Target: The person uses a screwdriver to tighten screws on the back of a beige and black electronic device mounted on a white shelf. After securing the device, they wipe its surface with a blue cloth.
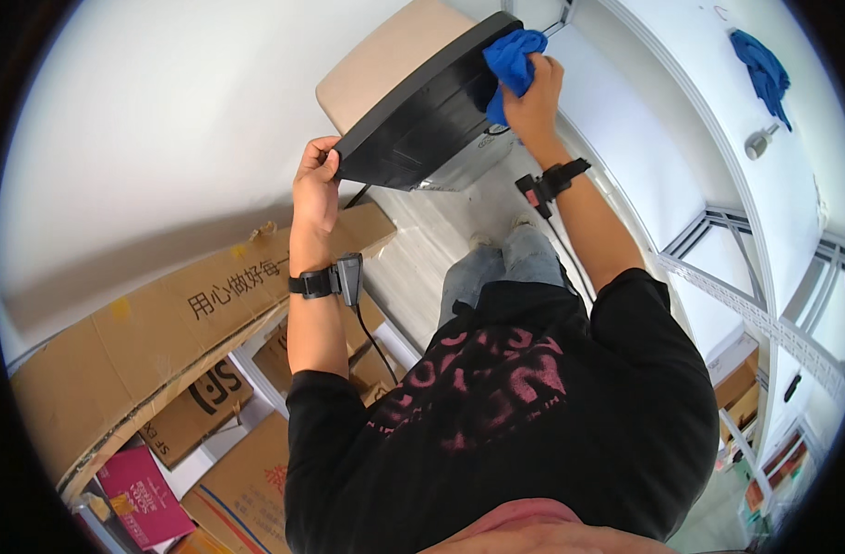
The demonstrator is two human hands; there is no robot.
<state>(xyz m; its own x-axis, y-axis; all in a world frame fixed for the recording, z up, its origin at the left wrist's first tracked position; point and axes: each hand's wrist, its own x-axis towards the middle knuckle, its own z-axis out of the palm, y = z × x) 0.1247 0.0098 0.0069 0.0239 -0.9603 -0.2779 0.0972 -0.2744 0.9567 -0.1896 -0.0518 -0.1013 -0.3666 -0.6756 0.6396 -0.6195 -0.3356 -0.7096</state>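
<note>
A black, glossy flat panel [413, 125] with a thick dark rim stands tilted ahead of me; its exact kind is unclear. My left hand [316, 185] is closed on its near left corner, thumb on the front. In my right hand [539, 100] is a bunched blue cloth [515, 60], pressed against the panel's right end. Part of the cloth hangs below my fingers. A strap with a small device and cable sits on each of my forearms.
Behind the panel rises a beige, rounded-cornered body [385, 60]. A long cardboard box [155, 323] lies along the left wall, with more boxes and a magenta package [145, 499] below. To the right, a white surface holds another blue cloth [762, 74] and a small whitish object [762, 143].
</note>
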